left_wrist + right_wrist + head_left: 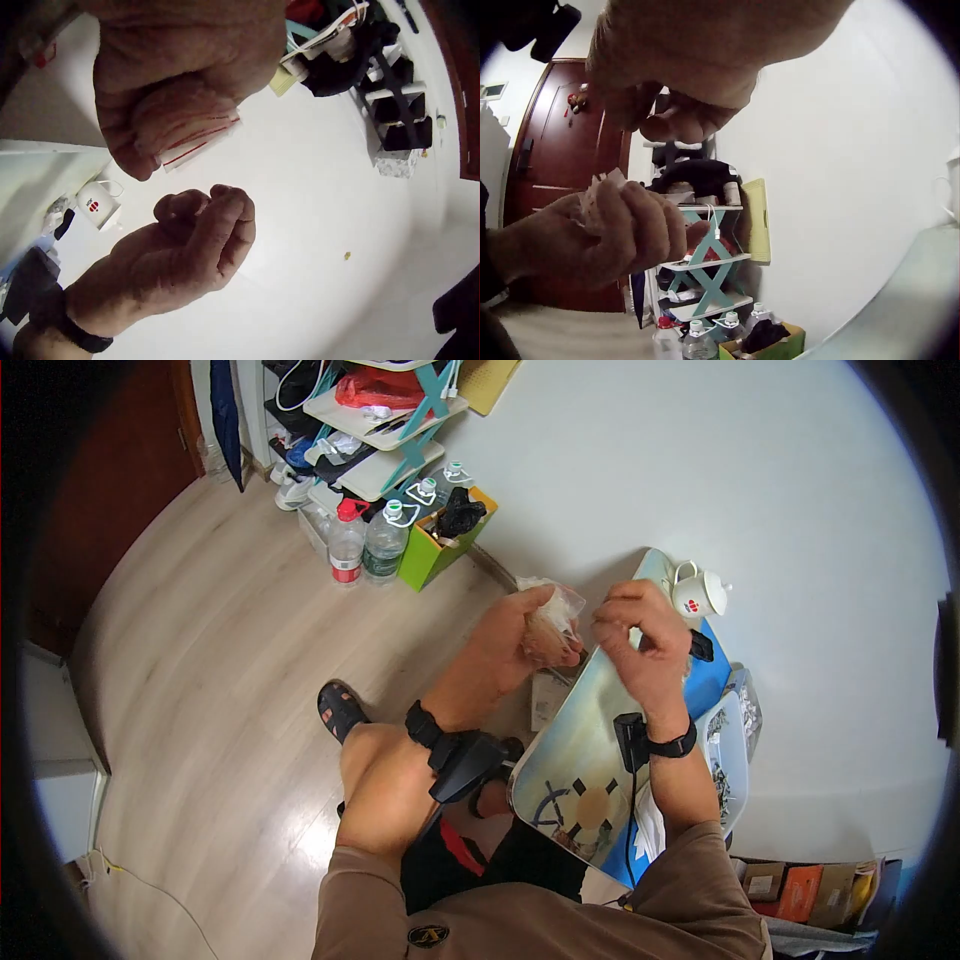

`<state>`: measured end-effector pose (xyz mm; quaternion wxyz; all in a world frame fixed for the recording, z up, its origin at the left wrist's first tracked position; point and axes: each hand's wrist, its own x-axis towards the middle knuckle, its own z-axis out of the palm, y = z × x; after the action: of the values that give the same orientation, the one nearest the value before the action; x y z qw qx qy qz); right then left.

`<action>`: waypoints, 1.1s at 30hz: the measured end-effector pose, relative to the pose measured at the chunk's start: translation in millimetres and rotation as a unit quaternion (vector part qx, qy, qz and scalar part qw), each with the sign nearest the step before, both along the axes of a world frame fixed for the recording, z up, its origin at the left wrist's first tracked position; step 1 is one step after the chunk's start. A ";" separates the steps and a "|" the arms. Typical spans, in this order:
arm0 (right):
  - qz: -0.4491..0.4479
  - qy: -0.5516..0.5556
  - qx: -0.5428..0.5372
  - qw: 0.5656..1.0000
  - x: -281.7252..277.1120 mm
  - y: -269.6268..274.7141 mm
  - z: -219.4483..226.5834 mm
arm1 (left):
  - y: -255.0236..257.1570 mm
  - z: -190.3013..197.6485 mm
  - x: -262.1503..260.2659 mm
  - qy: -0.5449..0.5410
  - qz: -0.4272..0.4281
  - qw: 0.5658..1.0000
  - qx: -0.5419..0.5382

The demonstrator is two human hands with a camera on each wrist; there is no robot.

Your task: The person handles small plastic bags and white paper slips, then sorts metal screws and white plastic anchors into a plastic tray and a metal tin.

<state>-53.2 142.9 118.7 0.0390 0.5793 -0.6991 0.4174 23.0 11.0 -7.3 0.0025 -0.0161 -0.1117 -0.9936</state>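
A clear, crinkled plastic bag (pixel 556 610) with red lines along its edge lies in my left hand (pixel 500 645), whose fingers curl round it. In the left wrist view the bag (pixel 199 141) shows below the palm of the left hand (pixel 187 52). To the right, apart from the bag, my right hand (pixel 650 645) is raised over the small table (pixel 560 760) with its fingers bent in; whether something small is between its fingertips cannot be told. The right wrist view shows the left hand (pixel 622 232) gripping the bag below the right hand (pixel 697 60).
A white lidded cup (pixel 700 592) stands at the table's far end, with a light tray (pixel 735 760) along its right side. On the floor ahead are large water bottles (pixel 384 545), a green box (pixel 430 560) and a folding shelf (pixel 385 465).
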 end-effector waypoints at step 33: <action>0.008 0.141 0.102 0.985 6.6 -0.5 -7.6 | 2.3 6.1 2.4 0.025 0.018 0.999 -0.036</action>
<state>-46.5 142.5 111.0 0.0748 0.6390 -0.7207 0.2582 25.4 13.3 -1.2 0.0231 -0.0392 -0.1471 -0.9881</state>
